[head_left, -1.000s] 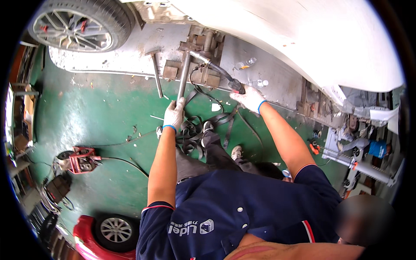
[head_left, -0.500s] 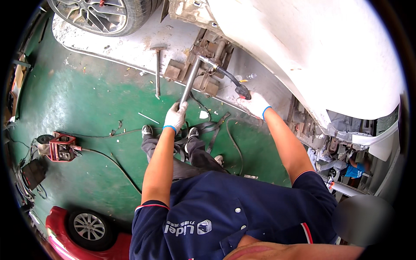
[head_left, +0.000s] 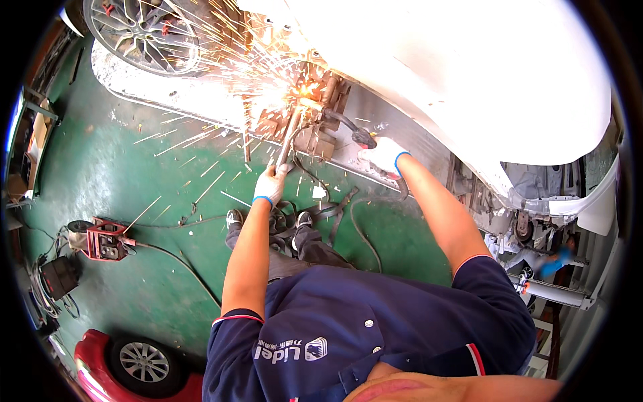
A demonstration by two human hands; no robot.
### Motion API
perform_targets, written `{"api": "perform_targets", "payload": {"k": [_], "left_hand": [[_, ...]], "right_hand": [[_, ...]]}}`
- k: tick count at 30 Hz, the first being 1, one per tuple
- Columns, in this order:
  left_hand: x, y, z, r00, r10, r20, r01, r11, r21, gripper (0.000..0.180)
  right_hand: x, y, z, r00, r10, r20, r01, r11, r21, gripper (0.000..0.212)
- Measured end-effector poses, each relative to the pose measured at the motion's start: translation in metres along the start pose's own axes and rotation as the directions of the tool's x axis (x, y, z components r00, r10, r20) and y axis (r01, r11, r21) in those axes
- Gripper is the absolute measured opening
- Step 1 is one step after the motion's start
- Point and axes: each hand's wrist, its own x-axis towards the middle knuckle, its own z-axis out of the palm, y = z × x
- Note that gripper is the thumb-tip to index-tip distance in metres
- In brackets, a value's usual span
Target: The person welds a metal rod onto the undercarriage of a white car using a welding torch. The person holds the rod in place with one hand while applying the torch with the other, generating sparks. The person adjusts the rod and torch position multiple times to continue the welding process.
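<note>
In a white glove, my left hand (head_left: 270, 182) is closed round the lower end of a long metal pipe (head_left: 289, 137). The pipe leans up and away to a rusty clamp block (head_left: 315, 141) under the edge of the white car body (head_left: 462, 80). My right hand (head_left: 385, 156), gloved too, grips a welding torch (head_left: 362, 138) with a black handle and curved neck. The torch's tip reaches the pipe's upper end, where an orange glow and flying sparks (head_left: 305, 92) burst out. Glare hides the exact contact there.
A hammer (head_left: 247, 137) stands out from the platform edge (head_left: 181, 110) left of the pipe. Cables and straps (head_left: 338, 214) lie near my shoes. A red wheeled machine (head_left: 106, 240), a red car (head_left: 100, 362) and a loose cable (head_left: 181, 261) are at left. Another person (head_left: 556, 261) works far right.
Bright sparks now spray up and left from the pipe's upper end; before there were none. The torch and my right hand have shifted slightly left. My left hand still holds the pipe.
</note>
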Motion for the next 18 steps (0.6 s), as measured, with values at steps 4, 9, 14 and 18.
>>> {"api": "perform_targets", "payload": {"k": [4,9,14,18], "left_hand": [[0.001,-0.003,0.008,0.987,0.117,-0.113,-0.126,0.989,-0.077,0.051],[0.003,-0.001,0.000,0.982,0.159,-0.099,-0.134,0.965,0.226,0.061],[0.002,0.000,-0.001,0.978,0.172,-0.119,-0.136,0.955,0.263,0.059],[-0.002,0.006,-0.002,0.965,0.220,-0.141,-0.178,0.949,0.262,0.057]], "right_hand": [[0.007,0.003,-0.002,0.996,-0.066,-0.064,0.057,0.990,-0.125,0.053],[0.006,0.007,0.000,0.996,-0.065,-0.058,0.058,0.993,-0.106,0.060],[0.009,0.009,0.002,0.997,-0.053,-0.049,0.050,0.996,-0.068,0.050],[0.007,0.007,0.000,1.000,-0.022,0.001,0.022,1.000,-0.011,0.051]]}}
